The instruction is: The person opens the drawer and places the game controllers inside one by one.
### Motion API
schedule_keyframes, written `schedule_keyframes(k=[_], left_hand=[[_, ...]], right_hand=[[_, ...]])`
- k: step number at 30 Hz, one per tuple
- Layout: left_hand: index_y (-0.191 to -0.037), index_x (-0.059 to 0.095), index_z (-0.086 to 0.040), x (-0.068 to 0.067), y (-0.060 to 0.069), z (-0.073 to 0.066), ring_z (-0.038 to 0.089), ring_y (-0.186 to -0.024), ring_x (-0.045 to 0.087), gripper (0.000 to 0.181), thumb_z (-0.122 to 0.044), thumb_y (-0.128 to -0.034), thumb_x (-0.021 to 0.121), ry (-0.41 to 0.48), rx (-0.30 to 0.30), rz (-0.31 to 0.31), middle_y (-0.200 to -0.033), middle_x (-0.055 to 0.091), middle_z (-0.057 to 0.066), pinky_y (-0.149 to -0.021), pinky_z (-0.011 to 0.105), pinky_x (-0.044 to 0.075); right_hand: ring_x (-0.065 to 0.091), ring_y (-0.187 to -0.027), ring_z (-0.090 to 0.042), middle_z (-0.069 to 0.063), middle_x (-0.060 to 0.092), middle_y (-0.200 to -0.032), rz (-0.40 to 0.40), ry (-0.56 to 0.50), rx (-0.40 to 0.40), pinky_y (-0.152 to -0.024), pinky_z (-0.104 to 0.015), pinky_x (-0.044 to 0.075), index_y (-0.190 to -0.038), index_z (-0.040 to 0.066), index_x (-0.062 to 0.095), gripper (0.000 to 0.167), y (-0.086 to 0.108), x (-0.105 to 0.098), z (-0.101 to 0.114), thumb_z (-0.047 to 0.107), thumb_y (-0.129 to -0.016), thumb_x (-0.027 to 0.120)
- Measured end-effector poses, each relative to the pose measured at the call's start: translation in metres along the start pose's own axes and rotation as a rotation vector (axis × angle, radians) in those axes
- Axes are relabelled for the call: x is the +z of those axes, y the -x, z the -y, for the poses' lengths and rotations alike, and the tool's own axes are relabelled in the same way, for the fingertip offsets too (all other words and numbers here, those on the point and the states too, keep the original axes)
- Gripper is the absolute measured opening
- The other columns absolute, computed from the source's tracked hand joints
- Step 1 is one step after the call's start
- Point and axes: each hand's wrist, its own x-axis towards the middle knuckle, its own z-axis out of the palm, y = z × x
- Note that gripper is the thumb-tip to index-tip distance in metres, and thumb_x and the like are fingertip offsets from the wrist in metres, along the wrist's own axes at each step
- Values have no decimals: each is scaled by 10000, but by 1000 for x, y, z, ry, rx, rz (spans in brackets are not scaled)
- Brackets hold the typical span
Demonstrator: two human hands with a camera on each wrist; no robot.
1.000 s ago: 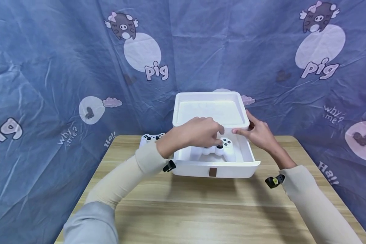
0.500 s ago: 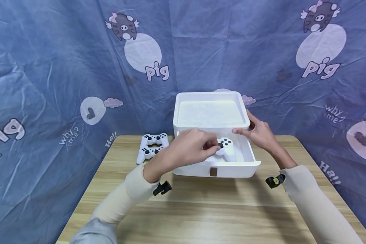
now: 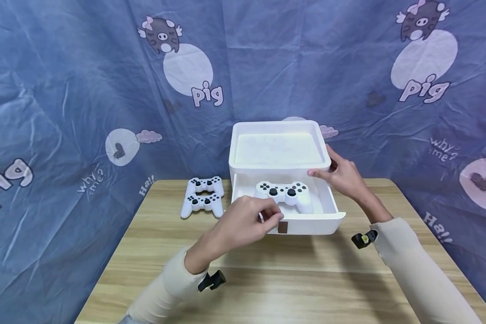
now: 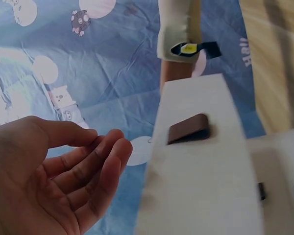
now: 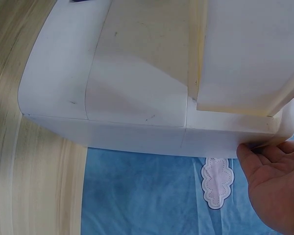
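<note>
A white box (image 3: 277,150) with a recessed tray top stands at the back of the table, its drawer (image 3: 312,227) pulled out. Inside the drawer lies a white game controller (image 3: 302,198) with black thumbsticks. My left hand (image 3: 245,220) is just before the drawer's front, near its brown pull tab (image 4: 188,129). The left wrist view shows its fingers loosely bent, thumb close to the index finger, nothing between them. My right hand (image 3: 342,177) grips the box's right front corner, thumb on the front and fingers along the side. In the right wrist view the fingers (image 5: 269,154) are partly hidden.
Two white game controllers (image 3: 202,203) lie on the wooden table (image 3: 267,288) left of the box, one behind the other. A blue cloth (image 3: 263,67) with pig prints hangs behind and at both sides.
My left hand has moved from over the controller in the drawer, down and leftward to before the drawer's front. That controller now shows almost whole. The right hand stays on the box.
</note>
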Motion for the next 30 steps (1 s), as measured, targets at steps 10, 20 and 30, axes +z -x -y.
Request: schedule_keyframes(k=[10, 20, 30], left_hand=[[-969, 792, -104, 22, 24, 9, -33, -720, 665, 78, -132, -996, 724, 84, -86, 33, -809, 784, -29, -683, 104, 535], [-1044, 801, -46, 43, 43, 13, -27, -766, 705, 108, -96, -1011, 711, 193, -194, 43, -903, 818, 41, -710, 87, 560], [-1245, 722, 16, 66, 51, 21, 79, -876, 778, 278, -152, -1024, 706, 367, -357, 41, -1060, 816, 114, -778, 132, 591]], right_hand=[[726, -1106, -426, -313, 723, -1258, 7, -5, 3, -886, -552, 585, -1715, 234, 211, 1044, 0, 1, 1, 515, -916, 822], [732, -1100, -428, -308, 724, -1263, 1, -14, -17, -872, -553, 591, -1708, 253, 250, 1011, 0, 1, 1, 495, -916, 829], [734, -1078, -414, -301, 740, -1223, -11, 0, -14, -879, -529, 565, -1705, 230, 264, 1010, 0, 0, 1, 489, -913, 834]])
